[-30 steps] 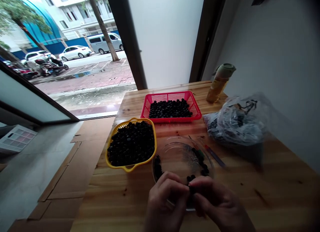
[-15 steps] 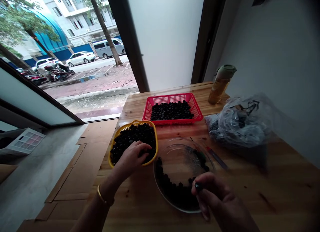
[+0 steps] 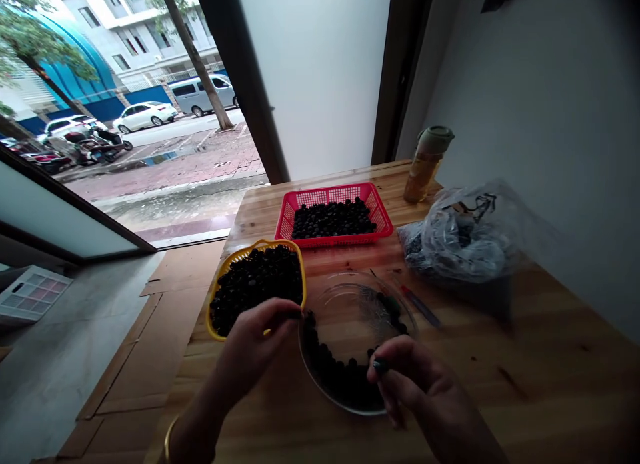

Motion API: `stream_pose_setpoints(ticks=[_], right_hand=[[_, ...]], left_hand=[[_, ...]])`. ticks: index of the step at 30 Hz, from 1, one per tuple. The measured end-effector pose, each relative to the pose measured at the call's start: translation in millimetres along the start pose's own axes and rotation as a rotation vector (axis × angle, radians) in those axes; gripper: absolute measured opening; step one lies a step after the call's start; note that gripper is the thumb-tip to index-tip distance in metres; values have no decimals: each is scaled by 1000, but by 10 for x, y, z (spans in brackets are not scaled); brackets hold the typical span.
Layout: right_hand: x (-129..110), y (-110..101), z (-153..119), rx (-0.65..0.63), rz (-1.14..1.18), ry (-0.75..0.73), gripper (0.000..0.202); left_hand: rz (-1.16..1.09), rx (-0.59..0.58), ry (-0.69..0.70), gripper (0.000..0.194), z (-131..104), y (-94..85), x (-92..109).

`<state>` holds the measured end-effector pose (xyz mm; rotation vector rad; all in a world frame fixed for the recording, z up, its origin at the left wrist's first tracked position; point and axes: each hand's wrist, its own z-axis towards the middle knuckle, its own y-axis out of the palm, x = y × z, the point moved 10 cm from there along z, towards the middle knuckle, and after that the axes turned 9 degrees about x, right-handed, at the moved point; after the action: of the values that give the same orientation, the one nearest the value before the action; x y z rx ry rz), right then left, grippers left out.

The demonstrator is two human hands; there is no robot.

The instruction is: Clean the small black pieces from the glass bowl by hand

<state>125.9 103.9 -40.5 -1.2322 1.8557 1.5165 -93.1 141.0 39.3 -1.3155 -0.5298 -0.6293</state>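
Observation:
My right hand (image 3: 407, 377) is closed in a pinch on a small dark shiny piece (image 3: 381, 365), above the near right rim of a clear round dish (image 3: 345, 407). Inside that dish, black rounded pieces (image 3: 345, 381) lie in a curve along the wall, with thin clear strands (image 3: 375, 311) towards the right. My left hand (image 3: 263, 337) has its thumb and fingers pinched between the yellow basket (image 3: 304, 284) and the dish's left rim. Whatever its fingertips hold is too dark to make out. Many black rounded pieces (image 3: 260, 274) fill the yellow basket.
A red basket (image 3: 327, 240) of black pieces stands farther back. A red-and-grey slim tool (image 3: 420, 306) lies right of the dish. Beyond it sit a clear plastic bag (image 3: 465, 237) and a green-lidded bottle (image 3: 425, 167). Cardboard (image 3: 135, 357) covers floor beside the wooden table (image 3: 450, 397).
My left hand has come out of the yellow basket, moving toward the dish, its fingers now pinched. The right hand keeps its pinch on the dark piece. The view has shifted slightly.

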Motion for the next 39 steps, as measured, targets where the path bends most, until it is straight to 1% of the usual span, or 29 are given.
stream_pose_setpoints(ticks=[2, 5, 7, 9, 13, 17, 20, 22, 25, 28, 30, 32, 35, 39], right_hand=[[-36, 53, 8, -11, 9, -34, 17], [-108, 135, 27, -36, 50, -110, 13], [-137, 179, 37, -59, 85, -148, 11], [-135, 177, 51, -50, 108, -164, 10], [-113, 98, 53, 18, 140, -192, 12], [-81, 88, 19, 28, 179, -188, 13], [-58, 136, -1, -10, 212, -144, 14], [-63, 186, -17, -64, 225, -117, 12], [-100, 195, -48, -114, 167, -128, 9], [-121, 124, -72, -98, -9, -167, 10], [-148, 100, -85, -86, -157, -209, 10], [-208, 134, -100, -93, -295, -274, 9], [-330, 251, -119, -114, -448, -394, 9], [-480, 377, -144, -103, -577, -555, 13]], left_hand=[[-287, -11, -97, 19, -229, 145, 101], [-591, -71, -193, 18, -500, 498, 252], [-747, -96, -255, 20, -596, 726, 309], [-855, -84, -314, 23, -634, 885, 329], [-935, -10, -371, 28, -646, 1010, 348], [-1047, -32, -428, 31, -689, 1121, 378], [-1148, -60, -459, 31, -718, 1166, 387], [-1154, -53, -435, 29, -724, 1127, 384], [-1055, 41, -379, 25, -735, 978, 302], [-993, 157, -394, 20, -775, 859, 146], [-1026, 191, -444, 19, -805, 855, 57], [-1091, 197, -496, 18, -830, 889, 10], [-1169, 185, -557, 18, -861, 945, -4], [-1225, 159, -592, 17, -896, 981, 6]])
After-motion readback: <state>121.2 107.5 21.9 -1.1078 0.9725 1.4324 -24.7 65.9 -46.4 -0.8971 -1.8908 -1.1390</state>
